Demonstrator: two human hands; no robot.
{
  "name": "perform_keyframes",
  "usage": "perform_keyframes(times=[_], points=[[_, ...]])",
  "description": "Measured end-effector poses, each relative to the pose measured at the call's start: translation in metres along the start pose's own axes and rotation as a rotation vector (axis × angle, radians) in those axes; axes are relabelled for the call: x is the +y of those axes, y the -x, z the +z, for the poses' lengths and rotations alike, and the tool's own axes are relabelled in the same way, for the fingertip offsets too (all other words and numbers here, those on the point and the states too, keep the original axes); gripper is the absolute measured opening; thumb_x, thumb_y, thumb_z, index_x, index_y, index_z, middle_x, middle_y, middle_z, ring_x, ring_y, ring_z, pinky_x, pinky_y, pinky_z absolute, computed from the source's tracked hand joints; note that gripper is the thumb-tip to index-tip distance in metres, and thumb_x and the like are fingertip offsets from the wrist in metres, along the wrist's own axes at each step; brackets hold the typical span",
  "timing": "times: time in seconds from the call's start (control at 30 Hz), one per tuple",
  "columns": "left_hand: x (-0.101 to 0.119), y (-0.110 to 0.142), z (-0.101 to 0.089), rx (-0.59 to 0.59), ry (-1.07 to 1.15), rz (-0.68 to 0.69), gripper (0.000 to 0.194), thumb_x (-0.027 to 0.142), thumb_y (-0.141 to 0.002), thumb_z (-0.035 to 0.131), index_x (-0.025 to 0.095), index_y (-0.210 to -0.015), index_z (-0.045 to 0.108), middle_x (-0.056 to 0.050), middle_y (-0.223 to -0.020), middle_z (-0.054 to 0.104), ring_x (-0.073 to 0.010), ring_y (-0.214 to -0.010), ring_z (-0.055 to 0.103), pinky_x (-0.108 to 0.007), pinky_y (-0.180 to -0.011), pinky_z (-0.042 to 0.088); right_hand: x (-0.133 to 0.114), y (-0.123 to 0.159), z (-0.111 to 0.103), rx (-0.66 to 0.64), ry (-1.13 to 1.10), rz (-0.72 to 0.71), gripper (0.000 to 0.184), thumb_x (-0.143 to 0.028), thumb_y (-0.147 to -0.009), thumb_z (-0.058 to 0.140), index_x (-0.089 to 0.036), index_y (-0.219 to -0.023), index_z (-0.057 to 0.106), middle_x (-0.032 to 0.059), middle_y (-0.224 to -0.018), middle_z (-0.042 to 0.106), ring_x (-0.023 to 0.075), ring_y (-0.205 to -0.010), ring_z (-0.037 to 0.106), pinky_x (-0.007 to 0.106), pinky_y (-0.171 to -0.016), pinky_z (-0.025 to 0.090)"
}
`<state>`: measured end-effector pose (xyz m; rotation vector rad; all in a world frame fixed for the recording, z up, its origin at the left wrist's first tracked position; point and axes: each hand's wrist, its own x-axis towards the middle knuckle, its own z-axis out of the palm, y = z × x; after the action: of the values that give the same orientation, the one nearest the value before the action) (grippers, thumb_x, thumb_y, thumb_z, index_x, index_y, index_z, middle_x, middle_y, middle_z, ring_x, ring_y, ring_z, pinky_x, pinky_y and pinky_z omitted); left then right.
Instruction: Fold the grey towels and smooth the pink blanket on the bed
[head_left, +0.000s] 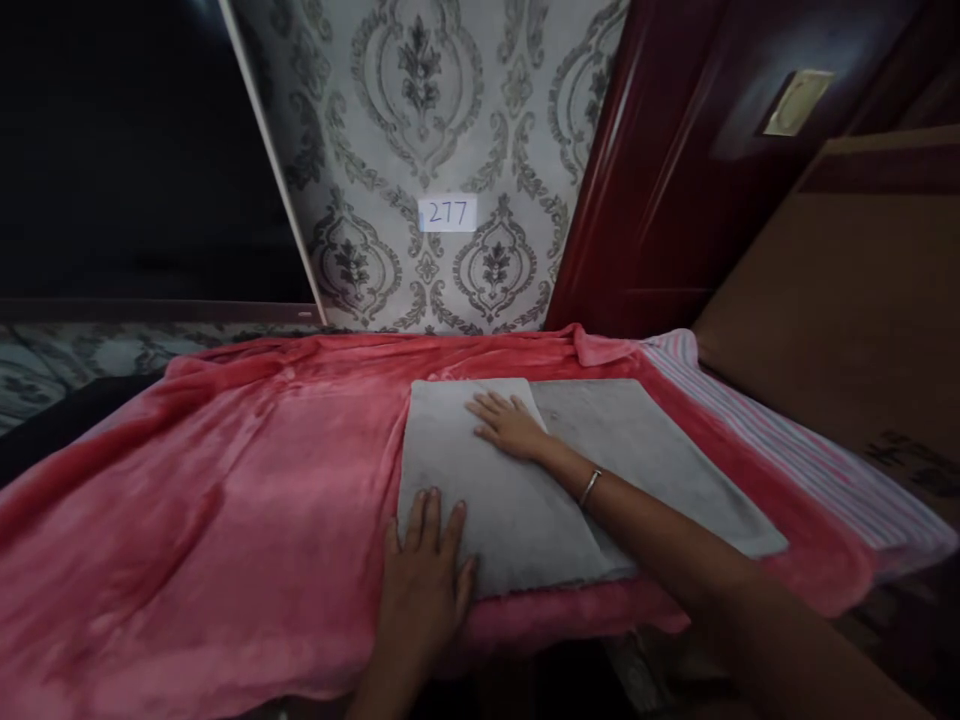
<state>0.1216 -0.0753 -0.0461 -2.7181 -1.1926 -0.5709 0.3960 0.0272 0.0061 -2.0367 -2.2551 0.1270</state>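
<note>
A grey plush cloth (660, 440) lies on a pink-red blanket, its left part folded over so that a paler layer (480, 520) covers some of it. My right hand (510, 425) rests palm down on the upper part of that folded layer, fingers spread toward the left. At the layer's lower left corner lies my left hand (427, 560), also flat, with its fingers apart and pointing away from me. Neither hand grips anything. A thin silver bangle (590, 487) circles my right wrist.
The pink-red blanket (300, 500) covers the table, and a striped cloth (787, 450) runs along its right side. Behind stand a patterned wall with a "277" label (448, 213), a dark screen (142, 160) at left, a dark red door frame (645, 170) and a cardboard box (862, 300) at right.
</note>
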Motion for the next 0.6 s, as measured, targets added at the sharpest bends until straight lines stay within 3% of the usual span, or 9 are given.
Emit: perform_keyframes(times=[0.2,0.33,0.47,0.6], points=[[-0.003,-0.006,-0.007,-0.016,-0.018,-0.004,0.052,0.035,-0.098,0.046,0.025,-0.148,0.056,-0.017,-0.157,0.049,-0.0385,-0.145,0.046,-0.066,-0.109,0.042,0.088,0.05,-0.005,0.071,0.028,0.443,0.061,-0.05,-0.106,0.025,-0.027,-0.163,0.032,0.0092,-0.17,0.024,0.0314,-0.156,0.023,0.061,-0.122,0.022],[-0.004,-0.011,-0.01,-0.001,-0.033,0.023,0.052,0.036,-0.098,0.044,0.022,-0.145,0.06,-0.018,-0.155,0.051,-0.039,-0.143,0.048,-0.064,-0.107,0.044,0.136,0.107,-0.008,0.187,0.016,0.641,0.06,-0.046,-0.104,0.034,-0.023,-0.159,0.039,0.013,-0.166,0.034,0.0324,-0.152,0.031,0.061,-0.119,0.027],[-0.003,-0.014,-0.014,-0.024,-0.046,0.018,0.052,0.035,-0.098,0.042,0.02,-0.144,0.061,-0.018,-0.154,0.052,-0.0382,-0.143,0.048,-0.062,-0.107,0.045,0.173,0.171,-0.014,0.29,-0.146,0.871,0.057,-0.037,-0.098,0.05,-0.016,-0.151,0.051,0.0192,-0.149,0.055,0.0332,-0.14,0.049,0.049,-0.113,0.04],[0.0,-0.016,-0.018,-0.033,-0.02,-0.004,0.052,0.034,-0.098,0.042,0.02,-0.145,0.06,-0.018,-0.155,0.051,-0.0379,-0.144,0.047,-0.062,-0.108,0.044,0.194,0.209,-0.022,0.283,-0.25,0.949,0.052,-0.029,-0.096,0.051,-0.009,-0.143,0.059,0.0206,-0.139,0.063,0.0309,-0.127,0.06,0.04,-0.106,0.047]])
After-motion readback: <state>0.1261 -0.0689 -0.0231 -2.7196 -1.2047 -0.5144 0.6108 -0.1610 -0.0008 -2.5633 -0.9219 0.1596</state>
